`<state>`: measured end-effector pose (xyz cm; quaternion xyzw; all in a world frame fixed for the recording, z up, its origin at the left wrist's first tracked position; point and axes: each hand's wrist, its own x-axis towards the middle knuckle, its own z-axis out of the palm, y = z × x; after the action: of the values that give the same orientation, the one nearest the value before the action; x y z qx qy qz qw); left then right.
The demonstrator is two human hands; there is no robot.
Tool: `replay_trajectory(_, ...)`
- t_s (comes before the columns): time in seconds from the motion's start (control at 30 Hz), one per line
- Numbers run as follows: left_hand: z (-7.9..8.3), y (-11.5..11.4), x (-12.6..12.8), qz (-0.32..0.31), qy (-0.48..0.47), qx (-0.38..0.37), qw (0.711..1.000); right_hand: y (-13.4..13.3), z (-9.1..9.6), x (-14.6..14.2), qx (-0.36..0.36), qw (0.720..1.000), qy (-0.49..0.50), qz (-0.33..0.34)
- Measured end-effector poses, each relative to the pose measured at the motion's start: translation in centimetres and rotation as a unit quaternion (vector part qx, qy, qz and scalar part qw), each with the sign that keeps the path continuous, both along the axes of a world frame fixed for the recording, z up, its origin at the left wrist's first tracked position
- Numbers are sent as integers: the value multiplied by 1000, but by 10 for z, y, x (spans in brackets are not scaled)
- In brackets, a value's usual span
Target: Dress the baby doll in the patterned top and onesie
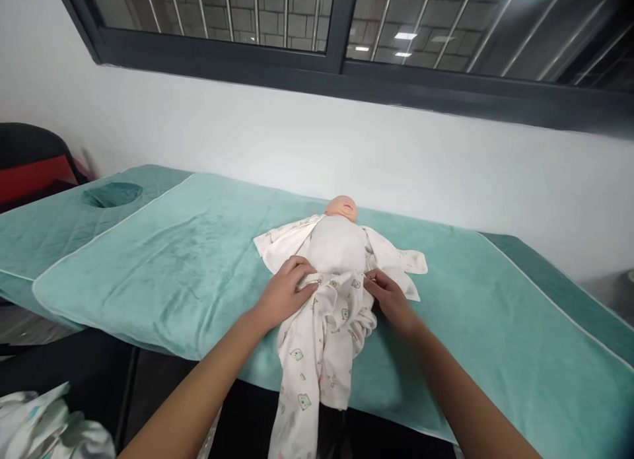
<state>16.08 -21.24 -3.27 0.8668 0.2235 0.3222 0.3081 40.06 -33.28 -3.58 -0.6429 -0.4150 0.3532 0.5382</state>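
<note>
A baby doll point(341, 229) lies on its back on a teal towel point(178, 261), head toward the wall. A white printed baby garment point(317, 340) covers its lower body and hangs over the table's front edge, with an open white top spread under the torso. My left hand point(286, 288) pinches the garment's waist edge at the doll's left side. On the other side, my right hand point(389, 292) grips the same edge. Both hands have their fingers curled on the cloth.
The towel covers a teal massage table point(49, 221) with a face hole point(111, 195) at the far left. A white wall and dark-framed window stand behind. A red and black chair point(30, 162) is at left. Crumpled light cloth point(44, 426) lies at bottom left.
</note>
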Motion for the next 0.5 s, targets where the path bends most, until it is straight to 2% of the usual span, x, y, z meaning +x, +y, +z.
replay_trajectory(0.1, 9, -4, 6, 21, 60, 67, 996, 1, -7, 4, 1, 1000, 6, -3)
replay_trajectory(0.17, 15, -7, 12, 41, 111, 117, 986, 1, -1, 3, 4, 1000, -18, -3)
replay_trajectory(0.23, 20, -10, 18, 54, 126, 125, 983, 0, 12, 0, 14, 999, -29, 4)
replay_trajectory(0.37, 22, -7, 26, 24, 80, 8, 996, -3, 42, -4, 21, 999, 29, 32)
replay_trajectory(0.43, 22, -4, 28, -13, 71, -45, 996, -3, 50, -2, -15, 999, 27, 37)
replay_trajectory(0.5, 24, -1, 28, -50, 66, -83, 993, -3, 52, 3, -69, 996, -21, 50)
